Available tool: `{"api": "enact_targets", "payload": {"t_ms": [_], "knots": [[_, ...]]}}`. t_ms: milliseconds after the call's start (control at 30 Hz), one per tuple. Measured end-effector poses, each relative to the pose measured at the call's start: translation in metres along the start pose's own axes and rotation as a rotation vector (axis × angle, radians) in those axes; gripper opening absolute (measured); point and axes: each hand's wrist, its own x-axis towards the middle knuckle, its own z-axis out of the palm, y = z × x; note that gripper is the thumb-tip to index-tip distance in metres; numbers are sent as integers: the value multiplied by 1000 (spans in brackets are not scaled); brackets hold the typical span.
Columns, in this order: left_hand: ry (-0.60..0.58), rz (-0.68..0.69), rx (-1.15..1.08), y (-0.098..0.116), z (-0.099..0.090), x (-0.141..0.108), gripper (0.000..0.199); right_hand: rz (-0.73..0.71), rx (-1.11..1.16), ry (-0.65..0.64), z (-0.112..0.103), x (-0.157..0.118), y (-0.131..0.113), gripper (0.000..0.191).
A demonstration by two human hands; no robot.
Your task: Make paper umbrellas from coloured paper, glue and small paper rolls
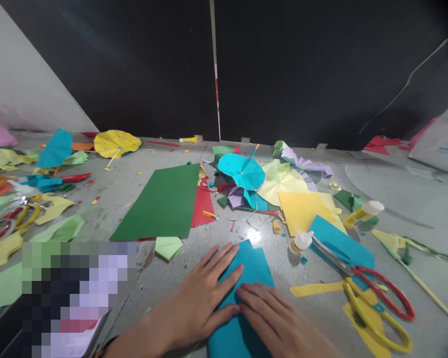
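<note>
A blue sheet of paper (248, 258), apparently folded, lies on the grey floor beneath both hands. My left hand (209, 293) is flat on its left side, fingers stretched forward and slightly apart. Across the paper's right side rests my right hand (265, 313), its fingers extended and pressing down, with the fingertips close to my left thumb. Neither hand grips anything. To the right are scissors with red handles (384, 291), scissors with yellow handles (381, 318) and a small white-capped glue bottle (300, 242).
A green sheet (160, 201) lies ahead, beside a blue paper umbrella (242, 171) and a yellow sheet (309, 211). A glue stick (364, 214) is at the right. Paper scraps and a yellow paper umbrella (117, 144) lie left. A dark wall (153, 64) stands behind.
</note>
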Motion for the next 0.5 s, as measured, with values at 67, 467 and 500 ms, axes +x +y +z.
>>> {"api": "enact_targets", "payload": {"t_ms": [67,467,500], "knots": [[-3,-53,-5,-2,-4,0,66,-18,-19,-50,-2,0,1,44],[336,-325,-910,-29,-66,-16,60,-8,51,117,-37,9,-3,37],[376,-355,-899,-36,-84,-21,56,28,69,150,-41,7,-4,36]]}}
